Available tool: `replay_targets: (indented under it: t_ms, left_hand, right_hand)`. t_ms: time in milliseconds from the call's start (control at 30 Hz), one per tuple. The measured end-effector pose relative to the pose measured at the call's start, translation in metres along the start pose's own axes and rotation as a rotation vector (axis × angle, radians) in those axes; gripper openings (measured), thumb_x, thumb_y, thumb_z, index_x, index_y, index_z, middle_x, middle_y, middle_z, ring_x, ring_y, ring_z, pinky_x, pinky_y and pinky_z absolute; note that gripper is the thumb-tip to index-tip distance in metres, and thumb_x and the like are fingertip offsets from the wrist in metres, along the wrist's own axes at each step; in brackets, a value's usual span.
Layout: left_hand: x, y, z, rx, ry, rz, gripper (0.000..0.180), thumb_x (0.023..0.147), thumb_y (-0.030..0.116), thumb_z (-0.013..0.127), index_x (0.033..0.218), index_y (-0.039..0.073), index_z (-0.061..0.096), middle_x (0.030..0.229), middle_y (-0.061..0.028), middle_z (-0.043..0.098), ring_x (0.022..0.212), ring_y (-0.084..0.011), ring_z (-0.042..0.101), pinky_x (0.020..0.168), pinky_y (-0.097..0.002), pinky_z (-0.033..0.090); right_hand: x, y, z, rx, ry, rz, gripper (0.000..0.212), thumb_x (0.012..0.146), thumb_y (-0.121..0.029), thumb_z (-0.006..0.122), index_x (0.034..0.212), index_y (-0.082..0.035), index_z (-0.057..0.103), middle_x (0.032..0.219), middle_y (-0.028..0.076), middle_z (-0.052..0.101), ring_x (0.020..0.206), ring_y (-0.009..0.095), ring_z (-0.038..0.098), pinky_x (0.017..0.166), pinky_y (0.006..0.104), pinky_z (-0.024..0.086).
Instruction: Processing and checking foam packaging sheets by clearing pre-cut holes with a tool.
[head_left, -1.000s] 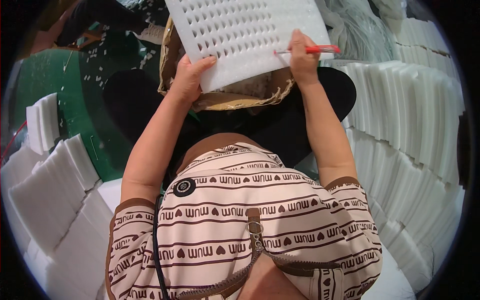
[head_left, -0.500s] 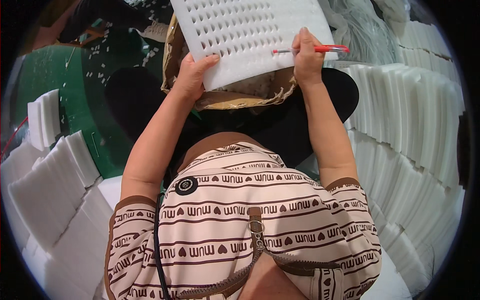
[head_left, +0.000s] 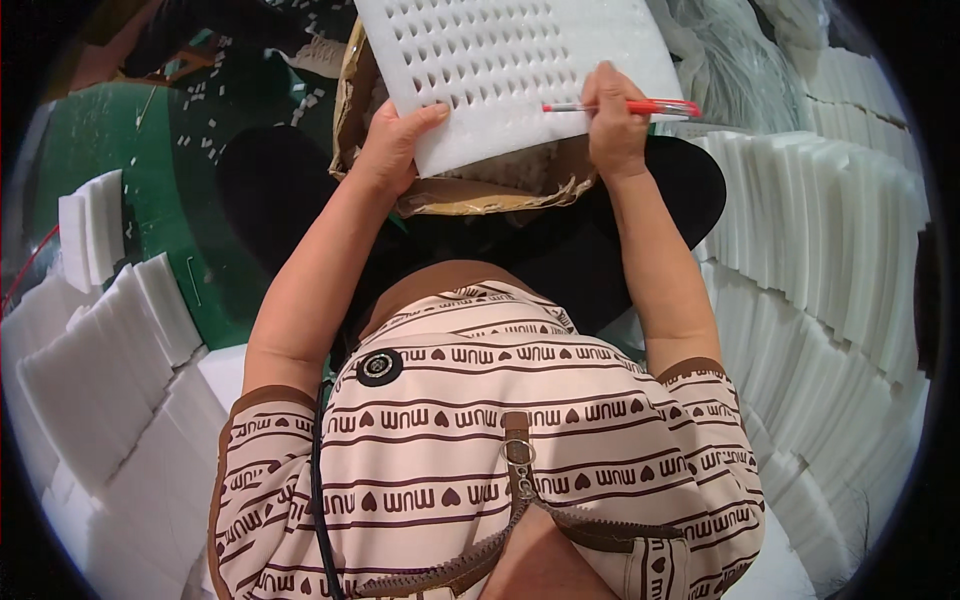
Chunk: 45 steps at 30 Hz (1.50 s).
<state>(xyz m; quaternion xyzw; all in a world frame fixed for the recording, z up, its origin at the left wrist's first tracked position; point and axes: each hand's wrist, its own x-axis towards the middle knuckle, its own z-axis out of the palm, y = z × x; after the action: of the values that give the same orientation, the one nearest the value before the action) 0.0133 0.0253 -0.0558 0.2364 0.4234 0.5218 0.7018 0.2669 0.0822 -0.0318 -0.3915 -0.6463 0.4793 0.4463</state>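
Note:
A white foam sheet (head_left: pixel 500 132) with rows of small holes is held tilted above an open cardboard box (head_left: pixel 480 204). My left hand (head_left: pixel 396 145) grips its near left corner, thumb on top and fingers hidden underneath. At the sheet's right side, my right hand (head_left: pixel 617 120) is closed around a red pen (head_left: pixel 660 107), whose tip points left across the foam. Most of the holes go through; along the near and right sides the foam is smoother. Small white foam bits (head_left: pixel 515 170) lie inside the box below the sheet.
Tall stacks of white foam sheets (head_left: pixel 800 220) stand on the right, and more foam stacks (head_left: pixel 100 370) on the left. Foam scraps lie scattered on the green floor (head_left: pixel 150 180). Clear plastic wrapping (head_left: pixel 735 60) sits at the back right. A shoe (head_left: pixel 318 57) shows beyond the box.
The view has shifted slightly. My right hand and the pen have moved a little down relative to the sheet's holes; my left hand keeps its hold on the corner.

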Motion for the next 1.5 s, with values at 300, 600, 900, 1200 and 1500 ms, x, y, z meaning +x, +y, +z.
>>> replay_targets:
  t_ms: [300,600,900,1200,1500]
  left_hand:
    - [-0.005,-0.001,0.002,-0.001,0.052,0.010,0.037,0.078,0.004,0.063,0.113,-0.004,0.053,0.100,-0.0182,0.063,0.086,-0.0246,0.063,0.075,-0.0313,0.053]
    - [-0.001,-0.002,0.004,0.067,-0.028,0.012,0.045,0.077,0.009,0.065,0.118,-0.004,0.051,0.105,-0.0185,0.062,0.087,-0.0256,0.063,0.076,-0.0327,0.052]
    - [0.000,-0.001,0.007,0.022,0.006,0.008,0.043,0.078,0.007,0.064,0.117,-0.004,0.051,0.104,-0.0181,0.063,0.086,-0.0245,0.063,0.075,-0.0317,0.053]
    - [0.001,-0.004,0.008,0.009,0.010,0.003,0.039,0.079,0.006,0.064,0.115,-0.003,0.052,0.101,-0.0171,0.063,0.084,-0.0239,0.064,0.073,-0.0316,0.054]
    - [0.000,-0.005,0.008,-0.054,-0.019,-0.010,0.038,0.081,0.010,0.065,0.115,-0.002,0.052,0.102,-0.0159,0.063,0.085,-0.0228,0.063,0.073,-0.0312,0.054]
  right_hand:
    - [-0.004,-0.012,0.040,-0.348,0.101,-0.059,0.028,0.091,-0.010,0.046,0.063,-0.005,0.048,0.062,0.003,0.049,0.054,0.013,0.041,0.052,0.0280,0.035]
    - [-0.002,-0.007,0.044,-0.886,-0.039,-0.442,0.030,0.092,-0.012,0.045,0.064,-0.004,0.048,0.059,0.003,0.049,0.049,0.013,0.039,0.047,0.0272,0.033]
    - [-0.007,-0.010,0.035,-0.134,0.103,-0.039,0.025,0.088,-0.007,0.047,0.064,-0.003,0.048,0.068,0.004,0.051,0.061,0.015,0.044,0.057,0.0277,0.036]
    - [-0.004,-0.014,0.049,-0.576,0.049,-0.246,0.025,0.089,-0.007,0.045,0.065,-0.004,0.049,0.063,0.004,0.050,0.056,0.014,0.041,0.053,0.0267,0.036]
    - [-0.003,-0.006,0.061,-0.358,0.016,-0.232,0.028,0.090,-0.012,0.046,0.064,-0.004,0.049,0.060,0.004,0.050,0.053,0.013,0.040,0.052,0.0266,0.036]
